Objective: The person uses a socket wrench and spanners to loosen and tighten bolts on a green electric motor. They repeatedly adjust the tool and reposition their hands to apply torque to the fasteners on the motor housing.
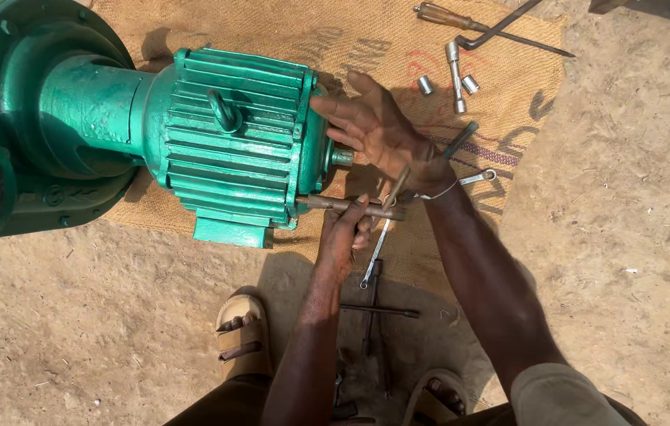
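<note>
A green electric motor [232, 142] with cooling fins lies on its side on a burlap sack [335, 39], joined to a green pump body [43, 102] at the left. My left hand [344, 237] grips a rusty tubular socket wrench [350, 207] set against the motor's lower end face. My right hand [378, 130] is spread open, palm toward the motor's end and its short shaft [342, 157], holding nothing.
A combination wrench [376, 251] lies under my left hand. A cross-shaped wrench [374, 309] rests on the dirt between my sandalled feet [242, 335]. Loose sockets [447, 84], a T-handle socket tool [455, 75] and a screwdriver [461, 20] lie on the sack at the back.
</note>
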{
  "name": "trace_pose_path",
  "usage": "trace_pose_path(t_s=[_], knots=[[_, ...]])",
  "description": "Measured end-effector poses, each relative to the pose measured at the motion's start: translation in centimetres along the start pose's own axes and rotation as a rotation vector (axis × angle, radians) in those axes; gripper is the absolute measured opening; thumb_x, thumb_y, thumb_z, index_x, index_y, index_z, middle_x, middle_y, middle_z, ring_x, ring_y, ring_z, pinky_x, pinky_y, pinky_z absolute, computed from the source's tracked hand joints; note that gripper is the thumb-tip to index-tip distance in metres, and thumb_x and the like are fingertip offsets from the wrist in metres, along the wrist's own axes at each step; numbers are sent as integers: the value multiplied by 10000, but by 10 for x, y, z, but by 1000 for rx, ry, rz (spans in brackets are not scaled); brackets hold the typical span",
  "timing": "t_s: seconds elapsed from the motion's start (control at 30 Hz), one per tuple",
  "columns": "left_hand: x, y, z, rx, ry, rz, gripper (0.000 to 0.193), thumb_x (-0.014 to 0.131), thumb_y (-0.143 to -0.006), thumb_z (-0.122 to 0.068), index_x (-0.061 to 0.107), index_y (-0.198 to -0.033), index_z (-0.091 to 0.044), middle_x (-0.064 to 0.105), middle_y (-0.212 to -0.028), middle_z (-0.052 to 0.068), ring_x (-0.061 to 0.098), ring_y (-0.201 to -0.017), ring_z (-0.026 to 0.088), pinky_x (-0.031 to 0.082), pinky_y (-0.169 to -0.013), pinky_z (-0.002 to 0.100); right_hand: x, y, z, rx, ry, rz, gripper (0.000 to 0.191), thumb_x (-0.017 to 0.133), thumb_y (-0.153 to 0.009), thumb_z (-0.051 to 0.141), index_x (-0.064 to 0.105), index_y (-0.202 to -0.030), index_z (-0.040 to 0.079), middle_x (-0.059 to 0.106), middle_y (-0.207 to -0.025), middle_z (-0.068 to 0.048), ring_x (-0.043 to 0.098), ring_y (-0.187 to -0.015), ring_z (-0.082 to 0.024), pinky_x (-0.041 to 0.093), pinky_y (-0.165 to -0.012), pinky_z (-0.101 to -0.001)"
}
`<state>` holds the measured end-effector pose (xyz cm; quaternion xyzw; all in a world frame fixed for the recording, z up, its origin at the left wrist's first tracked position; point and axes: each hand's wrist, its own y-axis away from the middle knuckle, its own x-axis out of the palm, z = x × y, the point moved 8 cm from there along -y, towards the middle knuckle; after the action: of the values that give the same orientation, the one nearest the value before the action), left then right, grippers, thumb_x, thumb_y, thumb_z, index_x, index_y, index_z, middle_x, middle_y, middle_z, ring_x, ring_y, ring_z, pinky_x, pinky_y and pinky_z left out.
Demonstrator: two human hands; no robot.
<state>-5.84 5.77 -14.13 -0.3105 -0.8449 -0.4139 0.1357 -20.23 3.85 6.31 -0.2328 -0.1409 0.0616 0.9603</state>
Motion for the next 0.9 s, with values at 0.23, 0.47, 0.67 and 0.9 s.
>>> trace_pose_path(t_s=[0.23, 0.47, 0.67, 0.9], knots=[[24, -5, -6, 254, -201, 166, 219, 707, -1052, -256, 646, -1000, -52, 536, -768, -44, 472, -606, 39, 357, -486, 217, 93, 122, -19, 379, 884, -922, 880, 239, -1073, 699, 74, -1697, 101, 147, -1725, -241, 141, -1592, -400, 184, -1265, -571], [36, 0, -7, 159, 118, 5, 276, 712, -987, -271, 692, -801, -68, 577, -621, -37, 468, -525, 43, 334, -466, 231, 35, 139, -168, -231, -940, -648, 640, 310, -1271, 471, 328, -1704, -1, 634, -1040, -100, 626, -928, -205, 518, -798, -328], [43, 22, -14, 189, 162, 61, 244, 687, -974, -287, 706, -820, -98, 537, -573, -44, 423, -466, 39, 285, -422, 240, -79, 69, -137, -60, -562, -780, 985, 376, -891, 850, 276, -1680, 268, 640, -1425, -67, 602, -1242, -249, 506, -1040, -383], [36, 7, -7, 248, -29, -40, 232, 698, -995, -240, 688, -837, -71, 580, -676, -56, 488, -605, 28, 379, -527, 238, 14, 29, 13, 172, 64, -274, 1103, 343, -849, 952, 124, -1704, 290, 274, -1698, -109, 206, -1608, -220, 178, -1330, -395]])
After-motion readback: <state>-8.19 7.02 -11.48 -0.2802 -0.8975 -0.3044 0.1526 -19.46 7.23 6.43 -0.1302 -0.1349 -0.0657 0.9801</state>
